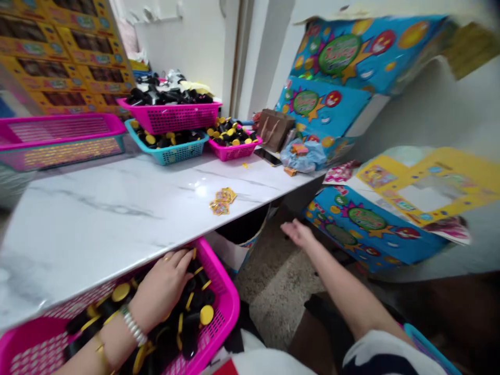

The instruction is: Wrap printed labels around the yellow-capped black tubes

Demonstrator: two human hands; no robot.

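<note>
My left hand (166, 284), with a beaded bracelet at the wrist, rests on black containers with yellow lids (191, 325) in a large pink basket (228, 307). Its fingers point toward the table edge; their tips are partly hidden, so a grip cannot be made out. To the right, my right hand (299, 233) is held out over the floor beside an open blue-and-white box (234, 255). Its fingers look curled together, and anything in them is too small to tell. Small yellow packets (223, 201) lie on the marble-patterned table (117, 208).
Behind on the table stand a stacked pink basket (175, 119), a blue basket (179, 153) and a small pink basket (234, 152), all filled. A phone (267, 157) and plastic bag (303, 156) lie near the right end. Blue cartons (363, 216) stand at right.
</note>
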